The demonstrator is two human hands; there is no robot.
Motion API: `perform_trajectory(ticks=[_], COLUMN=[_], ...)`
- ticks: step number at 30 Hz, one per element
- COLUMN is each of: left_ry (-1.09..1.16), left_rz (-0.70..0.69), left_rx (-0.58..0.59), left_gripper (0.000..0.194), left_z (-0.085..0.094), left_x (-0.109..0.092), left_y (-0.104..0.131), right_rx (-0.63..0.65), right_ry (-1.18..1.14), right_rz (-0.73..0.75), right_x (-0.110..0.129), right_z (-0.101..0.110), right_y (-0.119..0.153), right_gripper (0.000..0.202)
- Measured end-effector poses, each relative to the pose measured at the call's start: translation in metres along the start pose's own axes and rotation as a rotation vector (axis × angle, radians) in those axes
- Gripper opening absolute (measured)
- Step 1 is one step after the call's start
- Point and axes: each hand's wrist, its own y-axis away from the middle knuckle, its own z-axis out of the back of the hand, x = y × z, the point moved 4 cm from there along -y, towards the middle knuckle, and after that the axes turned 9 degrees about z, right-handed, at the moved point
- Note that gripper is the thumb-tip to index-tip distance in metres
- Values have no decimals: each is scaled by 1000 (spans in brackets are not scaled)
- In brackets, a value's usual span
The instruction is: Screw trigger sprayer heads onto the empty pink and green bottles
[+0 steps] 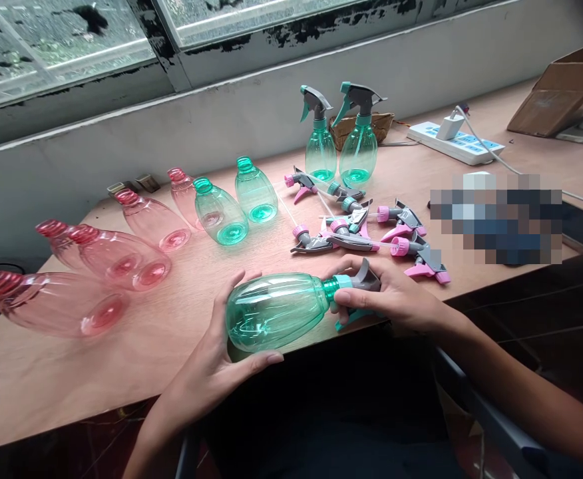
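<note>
Between left hand (216, 359) cupping base (239, 314) and right hand (401, 293) gripping sprayer head (366, 278), green bottle (281, 309), lying sideways

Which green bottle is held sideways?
The translucent green plastic bottle between the left hand and right hand; the other four green bottles stand upright on the tan table.

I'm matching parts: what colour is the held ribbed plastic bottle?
The held bottle is translucent green, clearest in the head view.
</note>
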Motion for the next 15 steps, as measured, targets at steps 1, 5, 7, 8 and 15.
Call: perform_trajectory(ticks=[1, 5, 7, 8, 15], left_ry=[-3, -8, -16, -20, -43], left_rz=[-2, 1, 12, 15, 4], left_rx=[-3, -3, -8, -12, -36], left_gripper=[100, 101, 101, 101, 100], left_z=[0, 0, 0, 0, 1], left_x=[0, -2, -2, -2, -4], left_y=[0, 0, 0, 0, 1], right_rx=[2, 3, 4, 5, 2], right_ry=[-2, 14, 22, 24, 37], right_rz=[7, 26, 24, 24, 11], right_x=[1, 2, 2, 2, 0], right_z=[0, 0, 0, 0, 2], right_y=[0, -1, 0, 0, 0], right_gripper=[31, 29, 28, 27, 31])
